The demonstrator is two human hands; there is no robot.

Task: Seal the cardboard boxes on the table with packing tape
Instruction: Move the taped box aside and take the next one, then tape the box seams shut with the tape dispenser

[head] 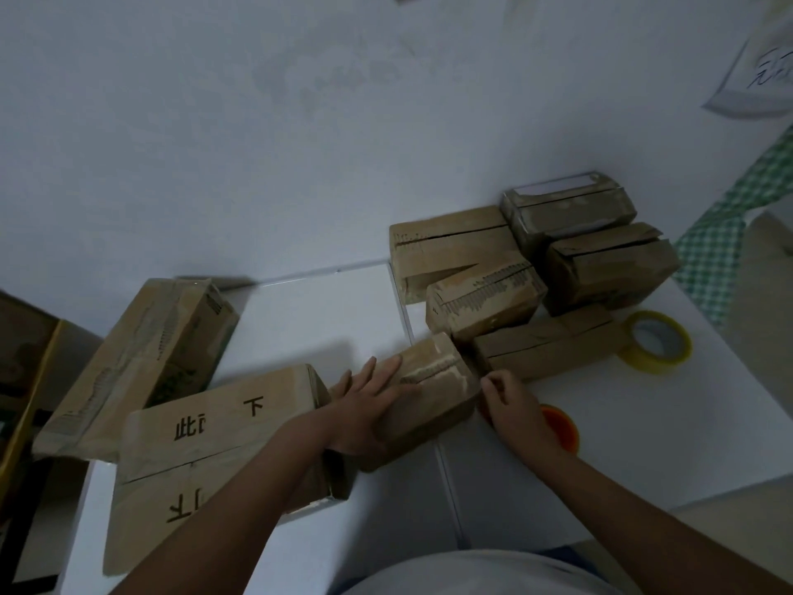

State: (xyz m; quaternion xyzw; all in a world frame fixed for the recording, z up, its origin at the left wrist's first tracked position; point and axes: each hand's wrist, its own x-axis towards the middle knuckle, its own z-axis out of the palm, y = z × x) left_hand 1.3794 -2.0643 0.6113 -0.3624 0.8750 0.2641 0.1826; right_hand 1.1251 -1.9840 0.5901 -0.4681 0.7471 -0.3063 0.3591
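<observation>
L hand flat on box — R hand alongside.

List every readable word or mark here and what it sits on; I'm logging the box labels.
"下": large cardboard box beside the left hand, printed upside down to the camera.
Other characters on that box: not legible.
Handwriting on white paper sheet on the wall: cut off, unreadable.
</observation>
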